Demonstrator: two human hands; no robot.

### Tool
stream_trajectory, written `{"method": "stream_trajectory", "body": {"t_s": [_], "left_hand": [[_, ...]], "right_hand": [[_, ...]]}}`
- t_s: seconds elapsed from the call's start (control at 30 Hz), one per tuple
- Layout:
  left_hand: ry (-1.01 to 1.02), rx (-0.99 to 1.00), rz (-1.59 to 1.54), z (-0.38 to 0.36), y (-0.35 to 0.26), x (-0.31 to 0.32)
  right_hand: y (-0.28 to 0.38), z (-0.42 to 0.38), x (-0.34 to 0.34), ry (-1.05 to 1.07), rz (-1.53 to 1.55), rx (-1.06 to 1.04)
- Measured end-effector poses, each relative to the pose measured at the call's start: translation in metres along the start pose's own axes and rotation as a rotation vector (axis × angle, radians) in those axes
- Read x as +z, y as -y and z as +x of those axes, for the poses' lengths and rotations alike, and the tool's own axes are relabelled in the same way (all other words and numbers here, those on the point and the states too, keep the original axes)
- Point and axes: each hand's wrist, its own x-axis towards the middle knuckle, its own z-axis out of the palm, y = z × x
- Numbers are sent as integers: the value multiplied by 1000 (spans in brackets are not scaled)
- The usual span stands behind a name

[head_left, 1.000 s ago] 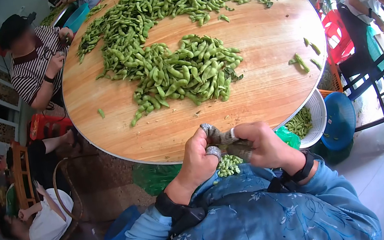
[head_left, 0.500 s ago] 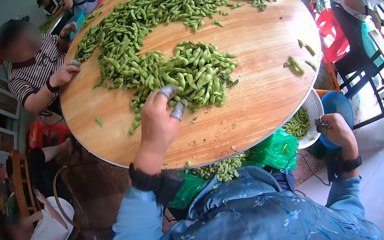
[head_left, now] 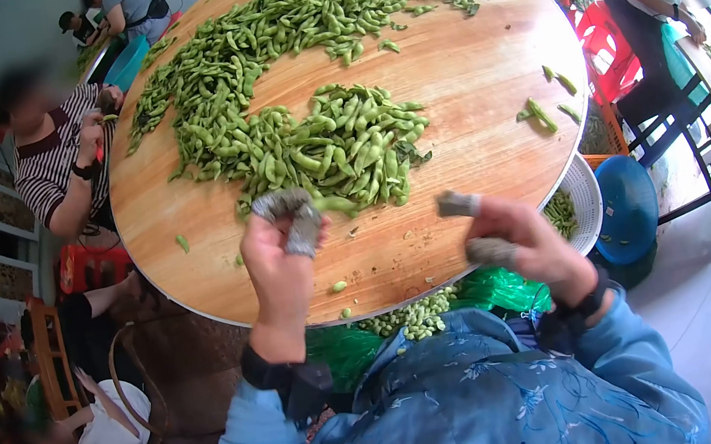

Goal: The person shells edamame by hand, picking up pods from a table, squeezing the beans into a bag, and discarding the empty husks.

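My left hand (head_left: 277,267) is over the near part of the wooden table (head_left: 464,84), its thumb and forefinger wrapped in grey tape and pinched together. A green soybean pod (head_left: 334,205) sticks out to the right from between those fingers. Just beyond lies the large heap of soybean pods (head_left: 352,143). My right hand (head_left: 525,237) hovers above the table's near right edge, somewhat blurred. Its taped thumb and forefinger are apart, with nothing visible between them. Shelled beans (head_left: 412,315) rest on green plastic (head_left: 501,287) at my lap, below the table edge.
A white perforated basket (head_left: 589,199) with pods stands at the right, beside a blue basin (head_left: 627,207). A few loose pods (head_left: 540,115) lie on the table's right side. A person in a striped shirt (head_left: 54,167) sits at the left; other people sit farther off.
My right hand has come in from above the basket to over the table. My left hand has drawn back slightly from the heap with a pod. The striped-shirt person's hands have moved together.
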Motion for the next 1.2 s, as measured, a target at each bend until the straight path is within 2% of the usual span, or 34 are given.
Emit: {"method": "stream_trajectory", "body": {"t_s": [0.07,0.2,0.27,0.33,0.4,0.43,0.47,0.53,0.67,0.73,0.77,0.83,0.87,0.93,1.13,1.2], "left_hand": [[20,-35,-179,-20,-4,15],[145,-66,-197,-47,0,21],[233,-133,0,-51,-2,20],[289,-178,-2,-48,0,16],[418,-352,-7,-44,-6,17],[465,-331,51,-42,-7,18],[464,-331,49,-41,-4,17],[533,-168,329,-39,5,12],[431,-126,408,-50,2,15],[355,47,516,-54,3,20],[358,46,513,-54,3,21],[325,239,726,-53,0,24],[327,239,725,-52,0,25],[334,389,835,-51,-1,28],[335,500,955,-53,1,28],[332,505,970,-54,0,29]], "right_hand": [[-7,21,24,79,227,-12],[-6,40,37,59,273,48],[-11,39,37,-24,65,-85],[-6,35,39,-36,27,-43],[-3,33,39,5,-162,-100],[5,32,36,37,-359,-144],[3,31,37,39,-360,-143],[-3,29,39,-95,-181,-55],[-8,25,27,-154,63,-32],[-6,18,29,-85,274,216],[-14,17,30,-32,287,212],[-14,15,32,4,281,198],[-13,16,34,44,276,180],[-11,17,37,52,267,167],[-6,20,43,66,206,108],[-4,21,46,66,321,130]]}}
